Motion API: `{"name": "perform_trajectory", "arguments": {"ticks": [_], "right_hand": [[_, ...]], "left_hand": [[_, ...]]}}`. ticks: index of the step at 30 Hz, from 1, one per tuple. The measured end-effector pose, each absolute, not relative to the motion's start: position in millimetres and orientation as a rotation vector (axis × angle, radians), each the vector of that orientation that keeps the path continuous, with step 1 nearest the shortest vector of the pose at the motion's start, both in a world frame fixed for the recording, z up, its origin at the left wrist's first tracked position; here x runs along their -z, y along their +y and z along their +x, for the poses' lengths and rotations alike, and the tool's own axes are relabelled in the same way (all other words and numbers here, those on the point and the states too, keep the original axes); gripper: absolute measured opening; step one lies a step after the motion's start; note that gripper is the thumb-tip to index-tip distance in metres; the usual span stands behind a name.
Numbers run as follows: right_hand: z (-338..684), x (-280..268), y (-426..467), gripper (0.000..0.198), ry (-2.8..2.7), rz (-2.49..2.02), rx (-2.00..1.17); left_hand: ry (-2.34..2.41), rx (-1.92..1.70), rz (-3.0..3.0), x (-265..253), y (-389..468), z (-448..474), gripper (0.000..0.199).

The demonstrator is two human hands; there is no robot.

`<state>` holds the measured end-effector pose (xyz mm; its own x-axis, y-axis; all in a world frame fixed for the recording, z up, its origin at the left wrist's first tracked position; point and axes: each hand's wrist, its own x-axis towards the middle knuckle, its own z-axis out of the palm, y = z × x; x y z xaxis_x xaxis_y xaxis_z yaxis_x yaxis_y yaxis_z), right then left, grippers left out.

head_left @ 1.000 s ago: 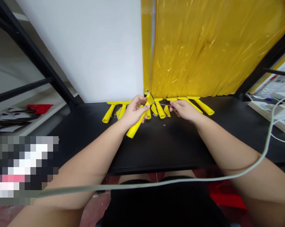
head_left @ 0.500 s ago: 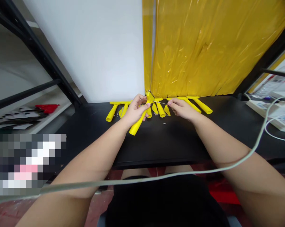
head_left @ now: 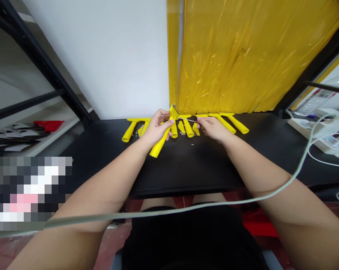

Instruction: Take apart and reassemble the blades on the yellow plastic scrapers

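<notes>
Yellow piece [head_left: 160, 143]: raised above the front of the row, tilted, with the tubular end slanting down toward the body and the wider head up near the wall.
Left hand [head_left: 155, 129]: clasped around the tube just below the head, thumb on the near side.
Thin-shafted tool [head_left: 187, 119]: reaching across to the head from the right; probably a screwdriver; exact contact of the tip too small to make out.
Right hand [head_left: 213, 129]: pinched on the reddish handle end, by the fingertips.
Just changed: very little; held at much the same slant as a second ago, with shaft again aimed at the head and only the view slightly shifted. Judged as steady work on one spot; turning of the shaft impossible to tell.
Similar yellow pieces [head_left: 237, 123]: lying in a row along the back edge, to both sides of the hands.
Flat yellow plates [head_left: 181, 126]: scattered among the row, beside small metal bits.
Screw-like bit [head_left: 192, 144]: alone on the black tabletop [head_left: 175, 174], nearer the body than the row.
Behind: white panel [head_left: 124, 56] at left, glossy yellow sheet [head_left: 228, 56] at right.
Pale cable [head_left: 208, 204]: strung across the near view, in front of both forearms.
</notes>
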<state>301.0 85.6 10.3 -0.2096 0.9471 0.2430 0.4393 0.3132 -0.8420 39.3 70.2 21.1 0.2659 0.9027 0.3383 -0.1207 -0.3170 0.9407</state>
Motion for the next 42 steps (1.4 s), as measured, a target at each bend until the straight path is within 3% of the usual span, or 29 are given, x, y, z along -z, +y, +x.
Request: {"name": "perform_trajectory", "arguments": {"ticks": [6,14,20,22,24,27,30,33,39,42], "right_hand": [[298.7,-13.7,80.6,0.035,-1.827,-1.248,-0.714],[297.9,-11.4,84.2,0.054,-1.827,-1.283,-0.754],[295.4,-18.1,74.4,0.031,-2.003,-1.145,-0.455],[293.6,-20.2,71.5,0.032,-2.011,-1.127,-0.381],[290.9,-22.1,69.6,0.038,-1.95,-1.138,-0.478],[287.4,-24.6,68.2,0.044,-1.763,-1.124,-0.889],[286.8,-25.8,68.0,0.043,-1.594,-1.062,-1.262],[287.4,-25.1,68.6,0.039,-1.606,-1.038,-1.428],[290.5,-22.6,68.8,0.009,-2.068,-1.058,-1.113],[294.8,-22.7,67.9,0.016,-2.154,-1.071,-0.961]], "left_hand": [[0.775,-1.246,1.475,-22.0,71.5,38.4,0.038],[0.8,-1.227,1.477,-21.8,68.6,38.5,0.04],[0.81,-1.22,1.449,-27.1,64.6,37.4,0.039],[0.786,-1.237,1.448,-28.7,62.8,37.5,0.04],[0.754,-1.268,1.463,-30.6,60.1,37.7,0.04],[0.742,-1.313,1.497,-32.9,56.5,37.7,0.04],[0.752,-1.313,1.531,-32.7,56.3,36.9,0.042],[0.741,-1.282,1.533,-31.7,59.5,35.4,0.043],[0.804,-1.397,1.359,-38.6,75.3,20.1,0.041],[0.885,-1.541,1.096,-46.6,87.2,2.8,0.037]]}}
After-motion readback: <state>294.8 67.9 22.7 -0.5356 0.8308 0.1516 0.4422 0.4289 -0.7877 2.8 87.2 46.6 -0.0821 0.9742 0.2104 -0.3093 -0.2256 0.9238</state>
